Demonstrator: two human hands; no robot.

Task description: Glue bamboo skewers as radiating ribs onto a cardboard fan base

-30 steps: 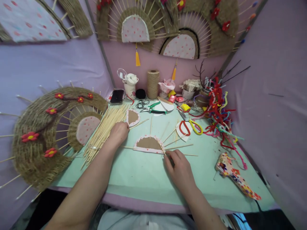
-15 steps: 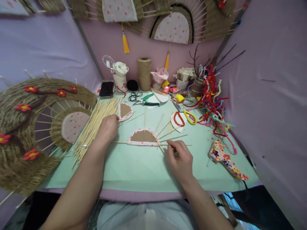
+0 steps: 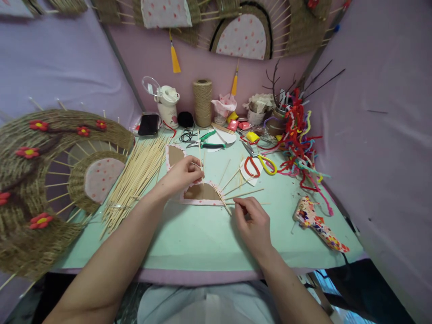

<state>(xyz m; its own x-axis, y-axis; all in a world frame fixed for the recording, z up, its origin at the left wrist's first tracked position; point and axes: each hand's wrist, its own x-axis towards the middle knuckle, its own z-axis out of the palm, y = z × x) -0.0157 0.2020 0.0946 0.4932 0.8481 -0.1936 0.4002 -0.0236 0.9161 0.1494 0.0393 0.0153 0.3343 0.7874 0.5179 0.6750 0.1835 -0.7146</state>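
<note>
1. The left hand (image 3: pixel 185 173) is pinching a thin stick (image 3: pixel 200 150) and hiding its lower end.
2. The right hand (image 3: pixel 253 220) is curling loosely, apart from the left; whether it is gripping anything, I cannot tell.
3. The half-round cardboard piece (image 3: pixel 202 192) is lying between the 2 hands — the left is covering its upper-left edge.
4. Behind the left hand, a smaller cardboard piece (image 3: pixel 176 155) is showing only partly.
5. Left of that forearm, a woven fan (image 3: pixel 57 121) is running out of view.
6. Beyond both hands, hanging panels (image 3: pixel 245 38) are being cut off above; a white cup's (image 3: pixel 168 112) marking is looking too small to make out.
</note>
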